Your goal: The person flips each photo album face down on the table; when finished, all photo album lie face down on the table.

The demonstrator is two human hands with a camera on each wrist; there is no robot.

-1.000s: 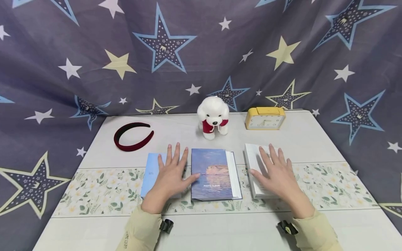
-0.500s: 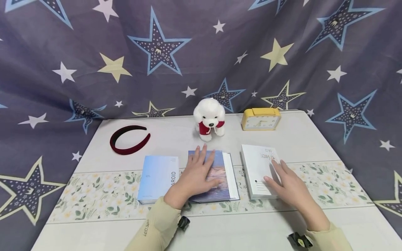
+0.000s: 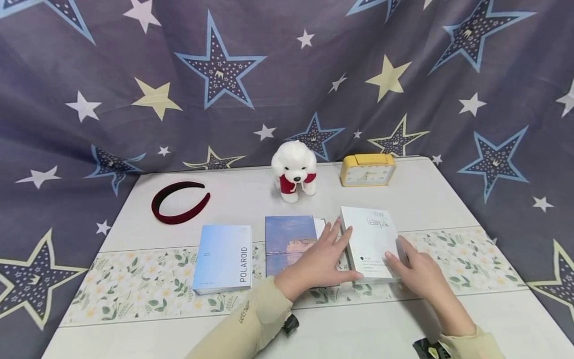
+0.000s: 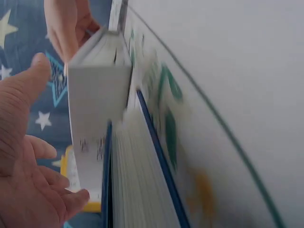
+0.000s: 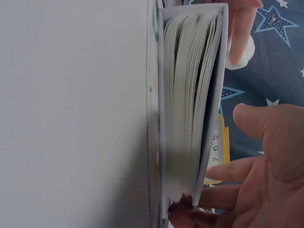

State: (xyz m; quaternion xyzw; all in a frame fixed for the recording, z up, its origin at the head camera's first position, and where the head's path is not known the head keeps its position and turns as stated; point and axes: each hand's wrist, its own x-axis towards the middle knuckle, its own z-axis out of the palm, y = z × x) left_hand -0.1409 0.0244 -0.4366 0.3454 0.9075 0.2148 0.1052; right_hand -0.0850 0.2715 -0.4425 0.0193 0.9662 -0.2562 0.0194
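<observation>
A thick white book [image 3: 369, 244] lies flat at the right of the row, its page edges [image 5: 190, 99] facing the right wrist camera. My left hand [image 3: 318, 262] reaches over the photo album [image 3: 287, 237] with a seaside picture and hides part of it. Its spread fingers are at the white book's left edge, the thumb near the lower corner. On the book's right side is my right hand [image 3: 421, 271], fingers along the edge and thumb over the cover. In the right wrist view its fingers [image 5: 232, 171] touch the book's side, while the thumb stands apart.
A blue POLAROID album [image 3: 221, 257] lies at the left. Behind the row are a dark red headband [image 3: 179, 203], a white plush dog [image 3: 293, 167] in red and a yellow alarm clock [image 3: 367, 170]. A star-patterned curtain [image 3: 251, 124] hangs behind the table [image 3: 134, 329].
My left hand has moved right, from the blue album across the photo album to the white book. My right hand has slid off the white book's cover to its right edge.
</observation>
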